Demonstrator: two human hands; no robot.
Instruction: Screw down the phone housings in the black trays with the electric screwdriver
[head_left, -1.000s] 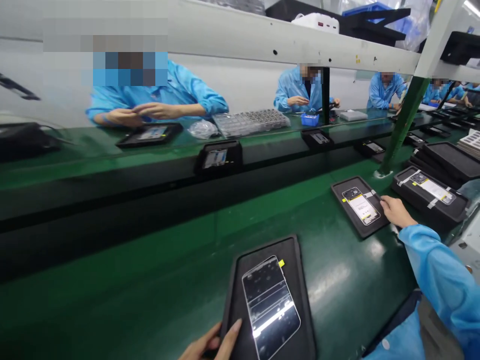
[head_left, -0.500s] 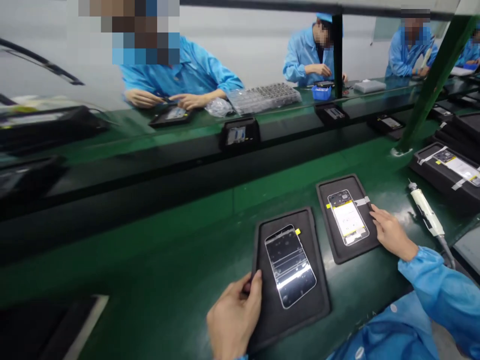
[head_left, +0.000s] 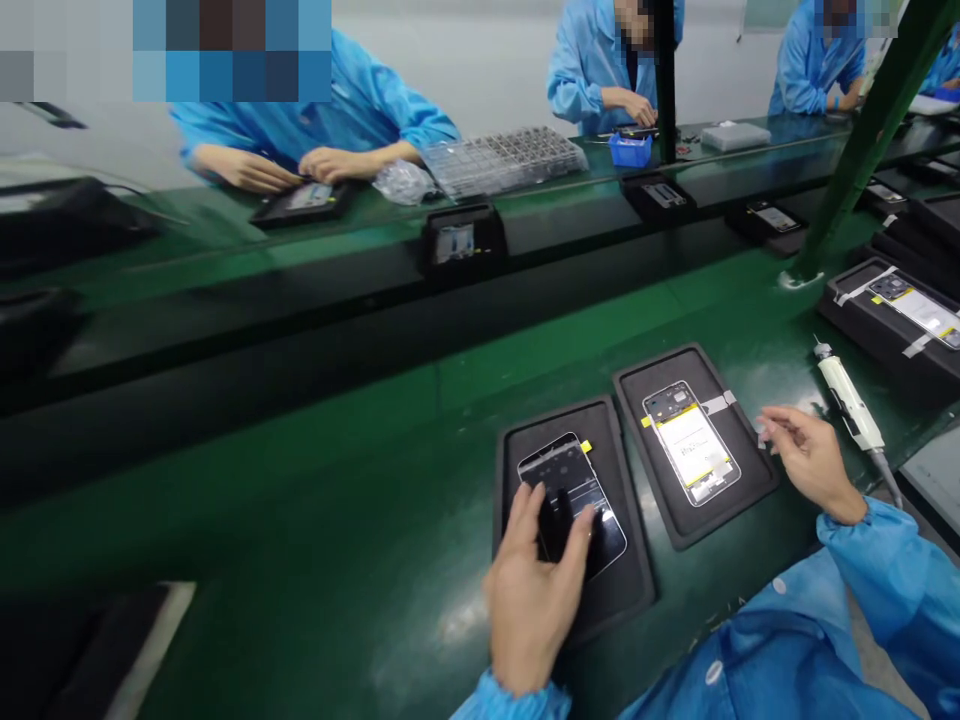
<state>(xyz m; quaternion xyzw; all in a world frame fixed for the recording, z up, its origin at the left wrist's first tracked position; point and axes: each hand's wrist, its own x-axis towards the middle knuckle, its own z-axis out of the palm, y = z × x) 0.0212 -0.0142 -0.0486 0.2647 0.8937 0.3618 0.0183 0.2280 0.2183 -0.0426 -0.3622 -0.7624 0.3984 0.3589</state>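
Note:
My left hand [head_left: 536, 590] lies on a glossy dark phone [head_left: 574, 470], fingers spread over its lower half. The phone rests in a black foam tray [head_left: 510, 450] on the green belt. Beside it on the right, a second black tray [head_left: 746, 490] holds an open phone [head_left: 690, 445] with a white and yellow label and a tape tab. My right hand [head_left: 806, 455] hovers just right of that tray, off its edge. Its fingers are loosely curled and blurred, so I cannot see whether they pinch anything.
A white electric screwdriver [head_left: 847, 400] lies on its cable right of my right hand. More black trays [head_left: 847, 310] with phones are stacked at the far right behind a green post [head_left: 847, 150]. Co-workers in blue coats [head_left: 375, 110] work across the dark centre conveyor [head_left: 300, 330].
My left hand has moved from the tray's left edge onto the phone. My right hand has lifted off the right tray and drawn back to the right. The view has tilted down slightly.

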